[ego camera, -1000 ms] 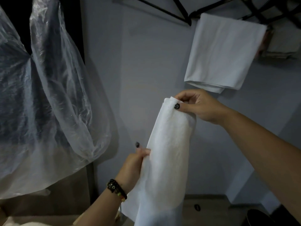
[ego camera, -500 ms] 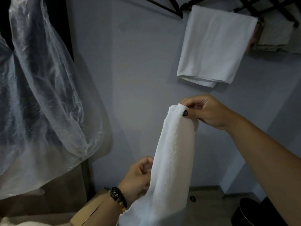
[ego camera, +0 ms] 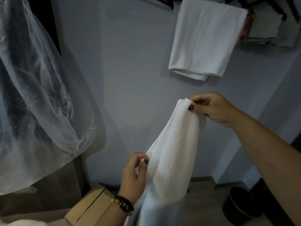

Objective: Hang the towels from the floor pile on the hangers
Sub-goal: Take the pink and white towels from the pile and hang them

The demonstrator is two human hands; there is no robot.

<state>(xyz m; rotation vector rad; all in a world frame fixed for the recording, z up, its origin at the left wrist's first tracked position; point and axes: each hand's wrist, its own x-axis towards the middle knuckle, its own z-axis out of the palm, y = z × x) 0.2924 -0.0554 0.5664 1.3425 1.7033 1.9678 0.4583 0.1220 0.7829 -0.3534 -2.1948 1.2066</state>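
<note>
A white towel (ego camera: 172,154) hangs in front of me, bunched lengthwise. My right hand (ego camera: 211,108) pinches its top corner between thumb and fingers. Lower down, my left hand (ego camera: 135,175) pinches the towel's left edge with thumb and forefinger. Another white towel (ego camera: 203,41), folded over, hangs from a black hanger (ego camera: 164,1) at the top of the view. Further folded cloths (ego camera: 267,30) hang on the dark rack at the top right. The floor pile is out of sight apart from a pale patch (ego camera: 24,223) at the bottom left corner.
A clear plastic sheet (ego camera: 32,95) hangs at the left. A cardboard box (ego camera: 91,207) sits below my left wrist. A round black bin (ego camera: 241,204) stands on the floor at the right. A plain grey wall (ego camera: 127,79) lies behind.
My left hand has slid along the towel's left edge and now pinches it with thumb and forefinger. The towel has spread a little wider. My view has dropped slightly.
</note>
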